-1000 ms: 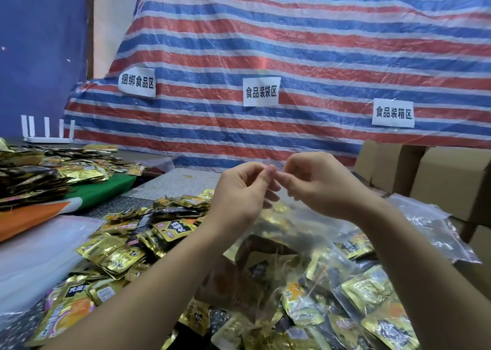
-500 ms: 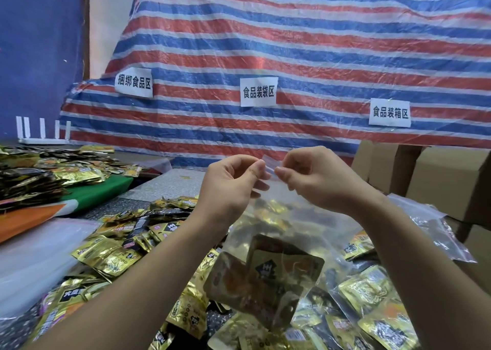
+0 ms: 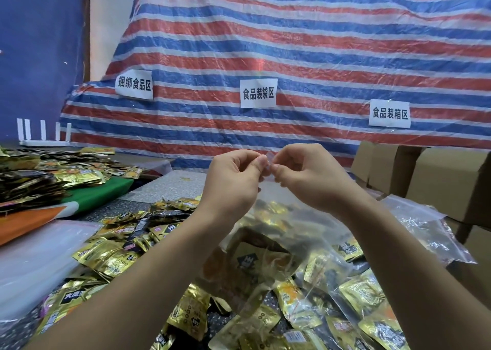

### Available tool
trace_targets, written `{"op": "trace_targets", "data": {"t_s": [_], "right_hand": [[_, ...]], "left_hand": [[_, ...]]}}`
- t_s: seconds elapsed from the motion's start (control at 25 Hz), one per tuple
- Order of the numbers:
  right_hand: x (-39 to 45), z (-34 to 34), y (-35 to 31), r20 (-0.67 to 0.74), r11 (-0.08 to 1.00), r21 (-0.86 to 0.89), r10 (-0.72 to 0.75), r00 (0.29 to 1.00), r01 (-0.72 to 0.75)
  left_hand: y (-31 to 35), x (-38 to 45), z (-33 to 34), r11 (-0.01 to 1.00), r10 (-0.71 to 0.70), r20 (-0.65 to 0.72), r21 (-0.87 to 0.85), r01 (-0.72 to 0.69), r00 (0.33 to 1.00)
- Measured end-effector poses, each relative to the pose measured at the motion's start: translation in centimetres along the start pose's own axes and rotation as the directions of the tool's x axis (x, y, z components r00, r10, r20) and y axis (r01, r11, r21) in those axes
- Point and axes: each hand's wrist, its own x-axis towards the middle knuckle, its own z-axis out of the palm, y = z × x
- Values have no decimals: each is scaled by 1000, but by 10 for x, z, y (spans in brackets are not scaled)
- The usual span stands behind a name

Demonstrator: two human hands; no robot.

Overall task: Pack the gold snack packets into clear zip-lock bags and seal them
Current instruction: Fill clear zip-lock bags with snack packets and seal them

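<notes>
- The loose gold snack packets (image 3: 106, 256) lie in a heap on the table, nearest the camera, below and to the left of the clear zip-lock bag (image 3: 265, 243); they point in many directions, no common axis.
- More packets already inside sealed bags (image 3: 358, 296) lie flat below and to the right of the held bag.
- The clear zip-lock bag hangs in the air above this heap, held up by its top edge. Its long axis goes about vertical, a little slanted, the mouth up at the fingers and the bottom down toward the heap.
- Inside the bag, a few gold packets (image 3: 255, 262) sit in the lower part, tilted.
- Both forearms come up from the lower corners and meet above the bag.
- The left hand (image 3: 233, 179) has fingers curled, and thumb and forefinger pinch the top edge of the bag.
- The right hand (image 3: 305, 174) does the same from the other side, pinching the edge just beside the left fingertips; the two pinches almost touch.
- An empty clear bag (image 3: 425, 227) lies right of the held bag.
- Cardboard boxes (image 3: 438, 174) stand further right and behind it.
- Behind the bag hangs a striped tarp (image 3: 292, 44) with three white paper labels (image 3: 257, 93).
</notes>
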Motion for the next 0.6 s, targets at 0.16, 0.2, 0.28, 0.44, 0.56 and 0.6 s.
{"op": "trace_targets", "data": {"t_s": [0.16, 0.2, 0.28, 0.44, 0.56, 0.6], "right_hand": [[0, -3, -1, 54, 995, 68, 69, 996, -72], [0, -3, -1, 68, 990, 94, 96, 993, -102], [-1, -2, -2, 89, 982, 121, 137, 987, -147], [-2, 1, -4, 92, 972, 136, 180, 979, -191], [-2, 2, -5, 78, 966, 139, 209, 975, -218], [-1, 1, -6, 80, 963, 138, 221, 972, -230]], "left_hand": [[3, 1, -2, 996, 4, 25, 89, -6, 1000], [2, 0, -2, 995, 5, 28, 102, -8, 1000], [1, -1, -2, 993, 8, 32, 114, -11, 999], [-1, -2, -1, 988, 15, 29, 153, -20, 999], [0, -2, 0, 983, 38, 24, 180, -42, 999], [1, -2, -1, 982, 46, 27, 182, -50, 999]]}}
